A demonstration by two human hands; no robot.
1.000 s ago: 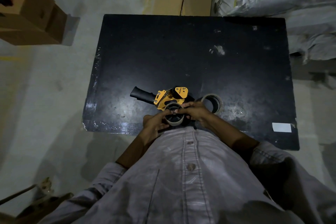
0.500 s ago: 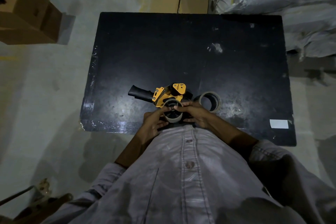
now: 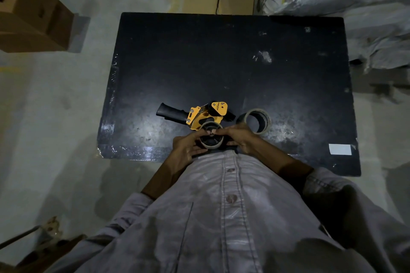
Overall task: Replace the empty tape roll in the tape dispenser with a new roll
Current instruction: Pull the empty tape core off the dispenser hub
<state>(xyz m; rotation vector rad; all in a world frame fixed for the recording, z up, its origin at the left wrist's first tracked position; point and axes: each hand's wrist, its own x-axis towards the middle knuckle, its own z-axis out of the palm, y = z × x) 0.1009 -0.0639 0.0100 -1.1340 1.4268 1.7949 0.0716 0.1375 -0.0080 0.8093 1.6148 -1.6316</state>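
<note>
Presently, at the near edge of the black desk (image 3: 221,62), item one is the tape dispenser (image 3: 206,114), orange-and-black and lying on its side, its frame just beyond the fingers and its black handle pointing away past the left-hand fingertips. Item two is the roll on the hub (image 3: 210,145), a pale ring seated over the spoked hub. The left hand (image 3: 188,148) and the right hand (image 3: 239,139) both cup it, fingers (image 3: 199,134) curled round its sides and the tips meeting at its far rim. Item three is the second roll (image 3: 268,123), flat on the desk just beyond the right-hand knuckles and touched by neither hand. Which ring is the spent core and which the fresh tape cannot be told in this dim light. Progress, as a judgement: mid-swap, with one ring either coming off or being pressed home. Left to do is threading the tape through the front end, and possibly the exchange itself.
</note>
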